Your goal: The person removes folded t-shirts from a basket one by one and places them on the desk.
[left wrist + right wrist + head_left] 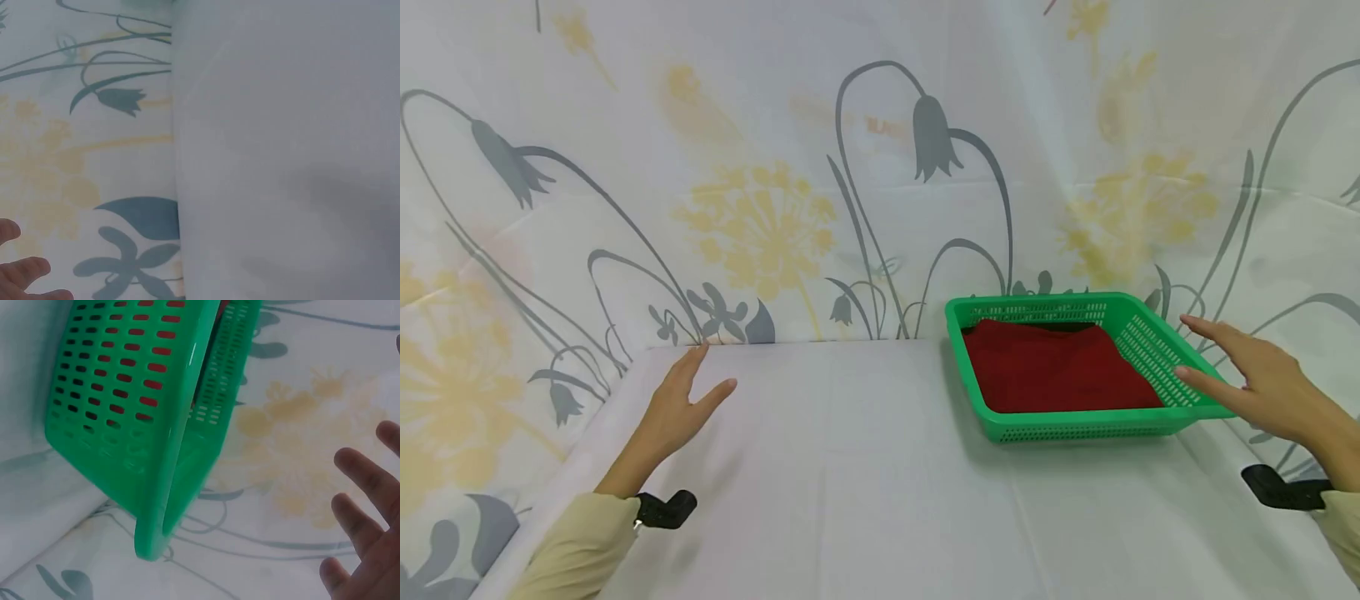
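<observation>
A green plastic basket (1067, 427) with slotted walls stands at the right of the white-covered table, and a folded dark red cloth (1052, 367) lies inside it. My right hand (1262, 383) hovers by the basket's right end, fingers spread and holding nothing; in the right wrist view its fingertips (369, 478) are apart from the green rim. Over the left part of the table is my left hand (673, 408), with thumb and fingers extended and nothing in them. Only a few fingertips (31, 269) of it show in the left wrist view.
A white cloth (865, 483) covers the table. Behind and beside it hangs a curtain (760, 125) printed with grey bellflowers and yellow blossoms. Each wrist carries a black strapped device (666, 509), below the beige sleeves (580, 546).
</observation>
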`<action>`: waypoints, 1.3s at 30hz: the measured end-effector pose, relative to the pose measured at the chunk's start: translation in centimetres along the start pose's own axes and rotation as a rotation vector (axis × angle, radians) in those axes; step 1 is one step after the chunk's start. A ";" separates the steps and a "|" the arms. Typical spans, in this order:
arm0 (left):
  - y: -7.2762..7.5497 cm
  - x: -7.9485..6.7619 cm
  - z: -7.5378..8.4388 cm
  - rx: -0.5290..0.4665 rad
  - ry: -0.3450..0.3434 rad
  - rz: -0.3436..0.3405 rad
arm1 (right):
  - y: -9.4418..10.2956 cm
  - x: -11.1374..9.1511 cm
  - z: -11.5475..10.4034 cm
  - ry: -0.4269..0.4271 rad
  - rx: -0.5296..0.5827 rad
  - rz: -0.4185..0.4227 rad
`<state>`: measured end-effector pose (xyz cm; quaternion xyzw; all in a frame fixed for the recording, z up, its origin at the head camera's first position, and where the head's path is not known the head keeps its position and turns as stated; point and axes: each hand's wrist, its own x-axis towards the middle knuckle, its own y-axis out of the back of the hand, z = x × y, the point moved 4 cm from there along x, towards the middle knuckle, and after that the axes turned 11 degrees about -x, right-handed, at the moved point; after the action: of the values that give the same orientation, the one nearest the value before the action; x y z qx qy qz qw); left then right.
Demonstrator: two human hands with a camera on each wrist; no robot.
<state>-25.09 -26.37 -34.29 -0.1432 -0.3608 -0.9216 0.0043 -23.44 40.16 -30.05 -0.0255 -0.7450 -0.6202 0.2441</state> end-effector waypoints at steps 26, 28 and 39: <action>-3.5 2.1 4.6 -0.494 0.027 0.119 | 0.5 1.6 -1.7 -0.104 0.131 0.015; -3.8 2.4 4.9 -0.532 0.036 0.129 | 0.5 1.6 -1.8 -0.106 0.128 0.030; -5.9 3.3 7.1 -0.631 0.021 0.088 | 1.0 2.2 -2.2 -0.145 0.185 0.063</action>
<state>-27.04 -16.92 -32.38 -0.1436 -0.0503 -0.9883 0.0032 -24.35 37.76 -28.04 -0.0711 -0.8136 -0.5373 0.2103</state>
